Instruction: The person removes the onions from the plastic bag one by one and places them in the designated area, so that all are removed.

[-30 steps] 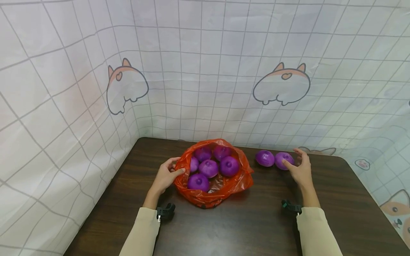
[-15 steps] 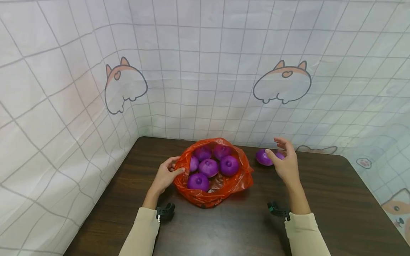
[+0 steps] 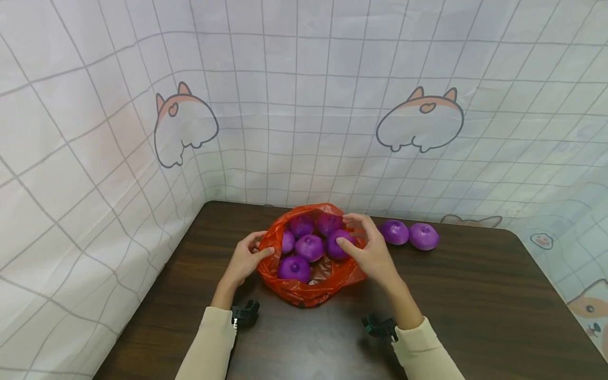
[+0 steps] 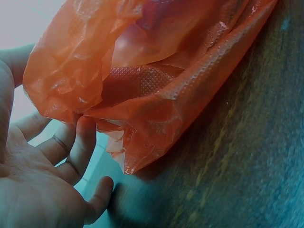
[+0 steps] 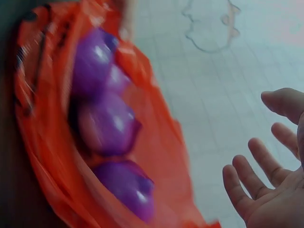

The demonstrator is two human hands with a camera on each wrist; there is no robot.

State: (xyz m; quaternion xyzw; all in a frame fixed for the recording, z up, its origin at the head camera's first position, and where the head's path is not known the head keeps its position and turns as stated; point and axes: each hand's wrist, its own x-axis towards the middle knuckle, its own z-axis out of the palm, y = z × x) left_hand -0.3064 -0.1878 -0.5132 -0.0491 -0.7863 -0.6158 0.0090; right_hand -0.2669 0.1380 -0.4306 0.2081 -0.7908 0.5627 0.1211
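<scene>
An orange-red plastic bag [image 3: 304, 300] stands with its mouth spread on the table, several purple round objects [image 3: 309, 248] inside. My left hand [image 3: 245, 259] holds the bag's left rim between thumb and fingers; in the left wrist view the fingers [image 4: 83, 142] lie against the plastic [image 4: 152, 114]. Over the bag's right rim hovers my right hand [image 3: 375, 256], fingers spread and nothing in it. The right wrist view shows that hand [image 5: 270, 185] apart from the bag [image 5: 166, 137] and the purple objects [image 5: 109, 124].
Two more purple round objects, one [image 3: 395, 232] beside the other [image 3: 424, 236], lie side by side right of the bag near the back edge of the dark wooden table [image 3: 494, 295]. Behind the table hangs a white grid-patterned cloth [image 3: 304, 105] with cartoon animals.
My right hand has moved left, from the two purple objects at the right to above the bag's right side, carrying nothing. The left hand has stayed on the rim.
</scene>
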